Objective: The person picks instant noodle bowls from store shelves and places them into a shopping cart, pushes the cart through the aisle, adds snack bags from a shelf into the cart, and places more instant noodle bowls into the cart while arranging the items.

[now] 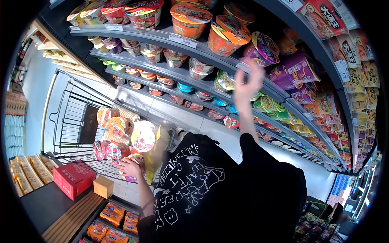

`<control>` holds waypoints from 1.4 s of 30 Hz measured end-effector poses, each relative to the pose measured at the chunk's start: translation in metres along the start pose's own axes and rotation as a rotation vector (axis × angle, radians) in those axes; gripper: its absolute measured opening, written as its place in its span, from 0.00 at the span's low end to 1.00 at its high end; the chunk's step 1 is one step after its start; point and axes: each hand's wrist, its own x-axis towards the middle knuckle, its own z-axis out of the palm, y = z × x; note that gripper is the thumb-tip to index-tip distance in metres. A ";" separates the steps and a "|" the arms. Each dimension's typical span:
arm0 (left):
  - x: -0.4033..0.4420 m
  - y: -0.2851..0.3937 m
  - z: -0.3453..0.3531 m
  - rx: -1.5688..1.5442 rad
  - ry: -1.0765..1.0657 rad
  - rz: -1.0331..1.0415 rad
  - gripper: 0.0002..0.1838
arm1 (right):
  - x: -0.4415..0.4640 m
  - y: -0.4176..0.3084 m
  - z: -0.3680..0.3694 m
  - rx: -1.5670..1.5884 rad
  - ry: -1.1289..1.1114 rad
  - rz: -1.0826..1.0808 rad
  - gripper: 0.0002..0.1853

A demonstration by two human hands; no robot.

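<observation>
My left hand (pixel 130 167) is down inside the shopping cart (pixel 67 117), its fingers around the edge of an instant noodle cup (pixel 137 158); part of the cup is hidden by the hand. Around it lie several noodle cups, among them a large white-lidded bowl (pixel 143 136), and a yellowish clear bag (pixel 159 152). Raised in front of the shelf, my right hand (pixel 249 79) is slightly blurred, with thumb and fingers apart and nothing between them. Closest to it are a purple noodle bowl (pixel 262 49) and an orange noodle bowl (pixel 228 35) on the shelf above.
Curved shelves with price rails (pixel 182 41) cross the view, stocked with cups and bagged noodles (pixel 293 71). A red box (pixel 74 180) and a small cardboard box (pixel 103 187) stand beside the cart. Orange packs (pixel 112 214) fill a low bin at the bottom. Tiled floor (pixel 194 121) shows between cart and shelf.
</observation>
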 end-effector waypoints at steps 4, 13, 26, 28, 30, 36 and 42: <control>-0.001 0.002 -0.007 -0.021 -0.021 -0.002 0.28 | 0.068 0.039 -0.056 -0.605 0.431 -0.065 0.19; -0.002 -0.002 -0.004 -0.027 -0.009 0.004 0.27 | 0.077 0.124 -0.071 -0.696 0.606 0.329 0.64; 0.001 -0.006 0.015 -0.117 0.064 -0.020 0.27 | 0.056 0.027 -0.068 -0.252 0.313 0.325 0.60; 0.000 -0.005 0.013 -0.143 0.094 -0.007 0.27 | 0.042 0.003 -0.057 -0.114 0.203 0.317 0.55; 0.000 -0.004 0.012 -0.145 0.083 -0.012 0.27 | 0.027 -0.024 -0.045 0.243 -0.027 0.364 0.52; -0.001 -0.003 0.005 -0.116 0.046 0.005 0.28 | -0.063 -0.089 0.040 1.116 -0.874 0.601 0.48; -0.004 -0.007 -0.005 -0.073 -0.096 0.008 0.31 | -0.203 -0.155 0.143 1.163 -1.288 0.318 0.62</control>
